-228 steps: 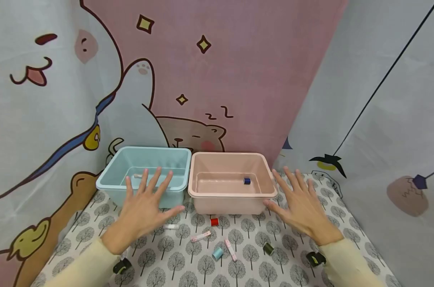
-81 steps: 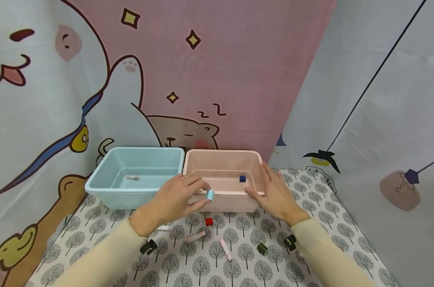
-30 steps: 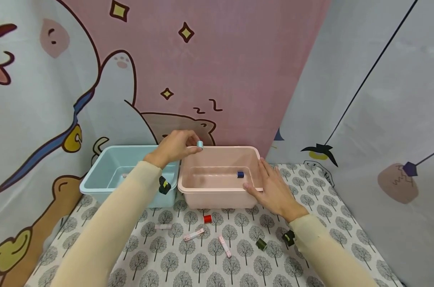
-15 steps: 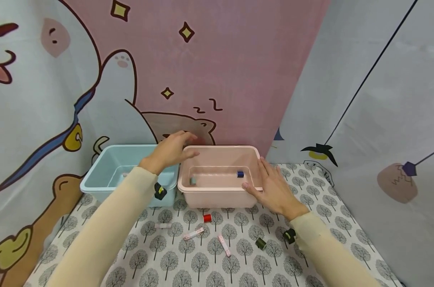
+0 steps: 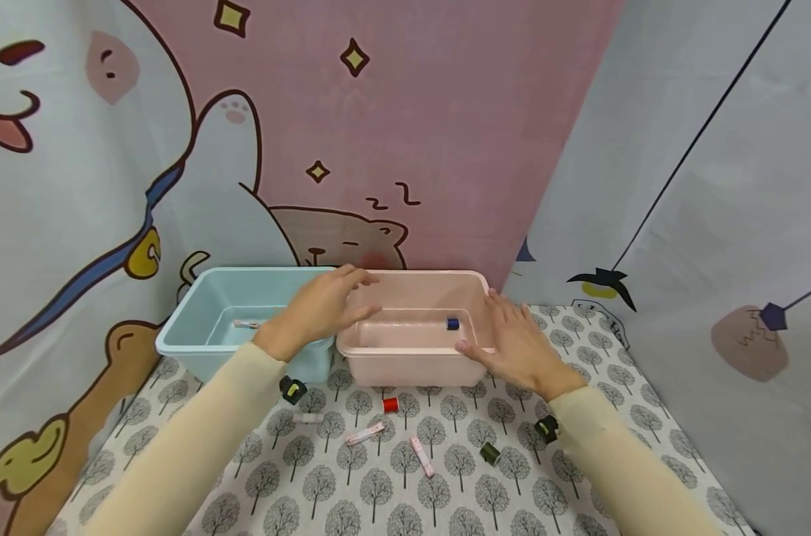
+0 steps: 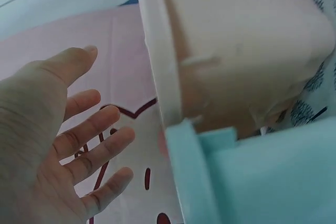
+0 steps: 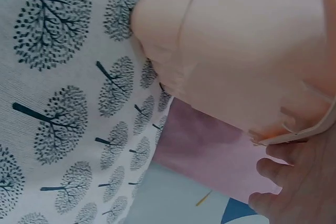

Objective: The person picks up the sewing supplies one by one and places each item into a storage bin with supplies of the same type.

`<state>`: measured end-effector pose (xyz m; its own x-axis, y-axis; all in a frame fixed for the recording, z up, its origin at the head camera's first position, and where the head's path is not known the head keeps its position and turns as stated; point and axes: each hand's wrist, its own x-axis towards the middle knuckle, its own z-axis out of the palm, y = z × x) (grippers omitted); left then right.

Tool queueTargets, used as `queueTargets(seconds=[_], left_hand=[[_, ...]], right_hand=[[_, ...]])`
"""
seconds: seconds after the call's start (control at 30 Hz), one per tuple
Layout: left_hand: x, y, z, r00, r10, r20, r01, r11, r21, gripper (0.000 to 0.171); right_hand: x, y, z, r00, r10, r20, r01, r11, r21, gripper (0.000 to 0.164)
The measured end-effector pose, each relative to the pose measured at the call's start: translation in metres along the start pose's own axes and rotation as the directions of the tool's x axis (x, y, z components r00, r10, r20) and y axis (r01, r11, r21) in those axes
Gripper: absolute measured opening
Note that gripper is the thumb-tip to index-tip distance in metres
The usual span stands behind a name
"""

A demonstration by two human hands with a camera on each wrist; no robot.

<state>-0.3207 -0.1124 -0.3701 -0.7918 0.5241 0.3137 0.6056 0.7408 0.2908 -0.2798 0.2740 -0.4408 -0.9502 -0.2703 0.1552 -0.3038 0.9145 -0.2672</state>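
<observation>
My right grip (image 5: 526, 350) touches the pink bin (image 5: 412, 370), a blue spool (image 5: 453, 324) inside. My left grip (image 5: 319, 309) hovers nearby.

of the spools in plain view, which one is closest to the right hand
The dark blue spool, inside the pink bin near the right hand; the red spool and green spool lie farther off, on the tree-patterned cloth.

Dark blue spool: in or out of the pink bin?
In. The head view shows the dark blue spool inside the pink bin, seen through its open top.

Cartoon hangings (image 5: 472, 134) and cloth (image 5: 532, 514) drape this indoor corner.
</observation>
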Motion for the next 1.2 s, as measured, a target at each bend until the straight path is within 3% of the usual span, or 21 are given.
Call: queueTargets(seconds=[0.37, 0.53, 0.67, 0.87, 1.2], left_hand=[[-0.028, 0.03, 0.024, 0.984, 0.169, -0.053, -0.168, 0.986, 0.015, 0.055], [-0.037, 0.044, 0.032, 0.959, 0.267, -0.095, -0.265, 0.964, 0.027, 0.051], [-0.044, 0.053, 0.04, 0.937, 0.337, -0.091, -0.336, 0.941, 0.024, 0.049], [-0.055, 0.062, 0.05, 0.918, 0.39, -0.079, -0.391, 0.921, 0.004, 0.046], [-0.07, 0.073, 0.063, 0.864, 0.489, -0.12, -0.49, 0.871, 0.021, 0.045]], right_hand=[[-0.001, 0.002, 0.005, 1.0, -0.002, -0.001, 0.002, 1.0, 0.008, 0.119], [-0.001, 0.003, 0.008, 1.0, -0.005, -0.008, 0.005, 1.0, 0.008, 0.118], [-0.001, 0.003, 0.009, 1.0, -0.004, -0.013, 0.004, 1.0, 0.014, 0.118], [-0.002, 0.002, 0.008, 1.0, -0.003, -0.02, 0.004, 1.0, 0.029, 0.118], [-0.003, 0.003, 0.01, 0.999, -0.004, -0.034, 0.005, 0.999, 0.042, 0.116]])
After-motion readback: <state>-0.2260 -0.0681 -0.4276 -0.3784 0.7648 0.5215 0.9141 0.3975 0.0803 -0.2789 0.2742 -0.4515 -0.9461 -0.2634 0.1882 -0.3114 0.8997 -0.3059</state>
